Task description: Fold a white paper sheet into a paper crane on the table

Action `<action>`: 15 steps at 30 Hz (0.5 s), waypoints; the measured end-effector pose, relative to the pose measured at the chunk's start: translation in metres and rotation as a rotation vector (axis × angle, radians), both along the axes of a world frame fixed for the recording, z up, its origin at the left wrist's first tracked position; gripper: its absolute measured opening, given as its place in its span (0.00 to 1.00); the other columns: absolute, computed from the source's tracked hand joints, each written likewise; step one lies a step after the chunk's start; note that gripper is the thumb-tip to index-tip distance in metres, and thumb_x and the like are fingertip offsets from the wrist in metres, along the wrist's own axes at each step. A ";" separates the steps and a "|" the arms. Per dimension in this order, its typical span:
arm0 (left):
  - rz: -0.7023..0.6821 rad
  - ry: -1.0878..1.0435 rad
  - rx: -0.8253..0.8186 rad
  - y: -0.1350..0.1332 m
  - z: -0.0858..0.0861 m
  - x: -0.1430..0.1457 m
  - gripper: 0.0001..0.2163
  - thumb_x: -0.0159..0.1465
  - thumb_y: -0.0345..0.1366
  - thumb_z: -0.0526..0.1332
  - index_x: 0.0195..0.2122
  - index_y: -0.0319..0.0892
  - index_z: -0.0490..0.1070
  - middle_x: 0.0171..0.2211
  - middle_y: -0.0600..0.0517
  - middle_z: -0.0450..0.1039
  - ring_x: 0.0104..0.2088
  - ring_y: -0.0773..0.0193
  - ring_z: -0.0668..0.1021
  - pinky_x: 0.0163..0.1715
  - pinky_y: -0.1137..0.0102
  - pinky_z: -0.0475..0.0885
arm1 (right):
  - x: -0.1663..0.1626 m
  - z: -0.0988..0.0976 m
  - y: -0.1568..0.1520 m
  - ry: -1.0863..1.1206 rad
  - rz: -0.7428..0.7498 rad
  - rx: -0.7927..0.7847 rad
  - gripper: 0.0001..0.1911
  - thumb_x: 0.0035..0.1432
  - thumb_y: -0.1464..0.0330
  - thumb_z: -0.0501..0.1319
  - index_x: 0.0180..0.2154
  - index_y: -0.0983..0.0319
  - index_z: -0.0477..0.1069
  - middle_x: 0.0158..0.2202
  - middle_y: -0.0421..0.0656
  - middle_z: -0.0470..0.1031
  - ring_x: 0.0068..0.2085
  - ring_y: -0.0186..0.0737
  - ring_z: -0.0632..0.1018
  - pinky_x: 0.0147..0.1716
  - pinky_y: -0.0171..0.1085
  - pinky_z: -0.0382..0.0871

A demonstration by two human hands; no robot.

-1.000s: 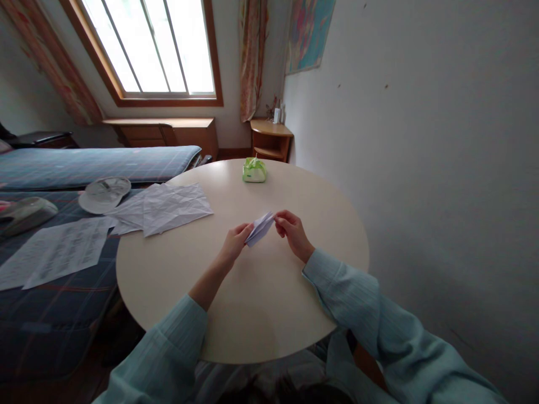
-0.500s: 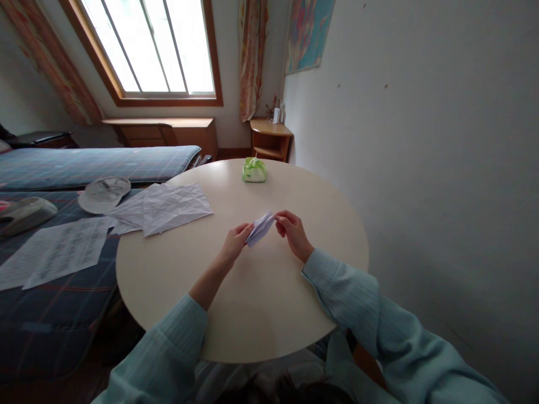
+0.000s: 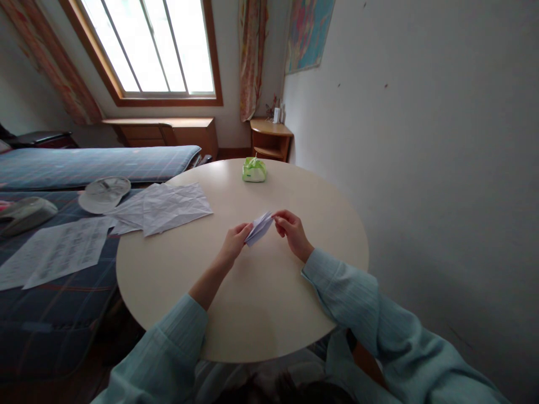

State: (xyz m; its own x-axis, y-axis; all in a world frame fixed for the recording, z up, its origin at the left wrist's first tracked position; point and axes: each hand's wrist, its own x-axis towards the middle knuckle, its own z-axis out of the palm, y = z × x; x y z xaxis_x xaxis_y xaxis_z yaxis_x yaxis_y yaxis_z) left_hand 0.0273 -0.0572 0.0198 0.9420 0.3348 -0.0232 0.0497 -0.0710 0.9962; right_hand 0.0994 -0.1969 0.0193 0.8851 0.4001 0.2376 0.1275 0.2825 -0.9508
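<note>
A small folded paper (image 3: 259, 229), white with a bluish tint and several layers, is held above the middle of the round table (image 3: 269, 314). My left hand (image 3: 234, 244) grips its left end, thumb on top and the other fingers mostly hidden behind it. At the upper right corner, my right hand (image 3: 292, 231) pinches the paper's edge between thumb and forefinger, its remaining fingers curled in. The layers look slightly fanned apart near the right hand.
A green and white tissue pack (image 3: 254, 170) stands near the table's far edge. Creased white sheets (image 3: 174, 207) overhang the left edge. Printed sheets (image 3: 63, 252), a light cap (image 3: 104, 193) and a grey object (image 3: 31, 213) lie on the plaid bed (image 3: 50, 325). A wall (image 3: 442, 196) rises at right.
My right hand has shifted very slightly left along the paper's upper corner. The left hand and the surroundings look the same.
</note>
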 end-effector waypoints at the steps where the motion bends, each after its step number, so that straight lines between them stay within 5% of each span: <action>1: 0.001 -0.002 0.004 0.000 0.000 0.000 0.17 0.46 0.50 0.58 0.21 0.38 0.67 0.14 0.59 0.54 0.18 0.73 0.57 0.17 0.75 0.49 | 0.000 0.000 0.000 0.003 -0.001 0.003 0.06 0.43 0.66 0.58 0.25 0.63 0.67 0.13 0.31 0.57 0.16 0.25 0.57 0.14 0.28 0.47; 15: -0.012 0.027 -0.031 -0.002 0.004 -0.002 0.16 0.46 0.48 0.59 0.21 0.37 0.67 0.13 0.59 0.54 0.18 0.73 0.58 0.17 0.76 0.49 | 0.002 -0.003 0.001 -0.012 -0.105 -0.049 0.08 0.44 0.66 0.57 0.25 0.64 0.70 0.11 0.32 0.56 0.15 0.25 0.56 0.13 0.29 0.44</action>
State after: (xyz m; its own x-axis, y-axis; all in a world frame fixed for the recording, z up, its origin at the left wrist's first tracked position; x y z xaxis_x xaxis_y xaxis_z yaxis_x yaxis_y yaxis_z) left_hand 0.0252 -0.0589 0.0240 0.9450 0.3219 -0.0585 0.0755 -0.0406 0.9963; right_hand 0.1016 -0.1958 0.0165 0.9199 0.3171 0.2306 0.1652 0.2201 -0.9614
